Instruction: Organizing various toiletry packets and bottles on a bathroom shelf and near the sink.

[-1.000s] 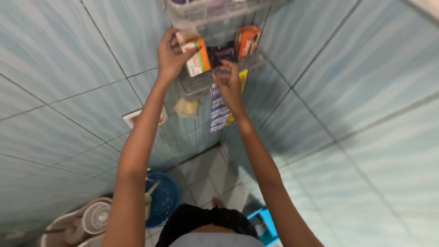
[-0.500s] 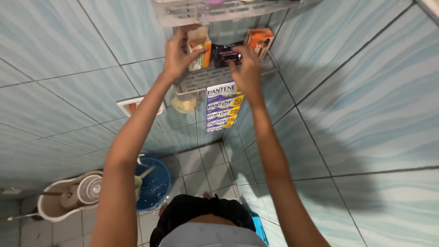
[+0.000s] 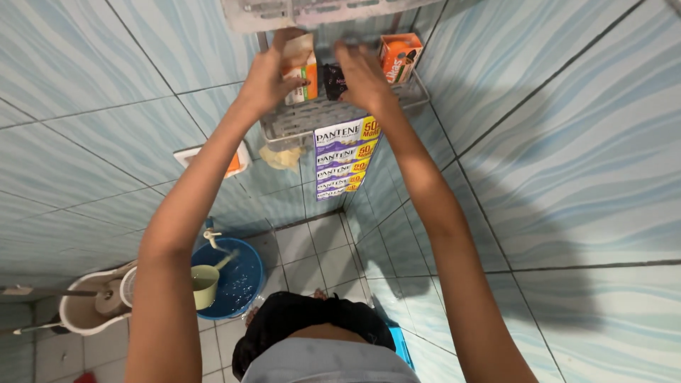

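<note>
Both hands are working up at the grey corner rack (image 3: 340, 117), mounted where the two blue tiled walls meet. The left hand (image 3: 266, 74) is gripping the white-and-orange box (image 3: 303, 67), thumb on its front and fingers curled round its left side, holding it upright on the rack's left part. The right hand (image 3: 363, 71) is closing over the small dark packet (image 3: 333, 79), which is standing just right of that box; only the packet's left half is showing past the fingers, so I cannot tell how firmly it is being pinched.

Compared with half a second ago, the right hand is sitting further left and further over the packet, covering the front that was then in plain sight, and the box and packet are standing closer together (nearly touching now). The orange carton (image 3: 397, 57) at the far right of the rack is staying untouched. My reading is that the things are being nudged into a tidy row on the shelf rather than lifted off it.

Below the rack a strip of purple-and-white sachets (image 3: 342, 157) is hanging down the corner, a wall soap dish (image 3: 234, 162) is sitting to the left, and on the floor a blue basin (image 3: 234, 280) is holding a pale green dipper (image 3: 202, 284).
</note>
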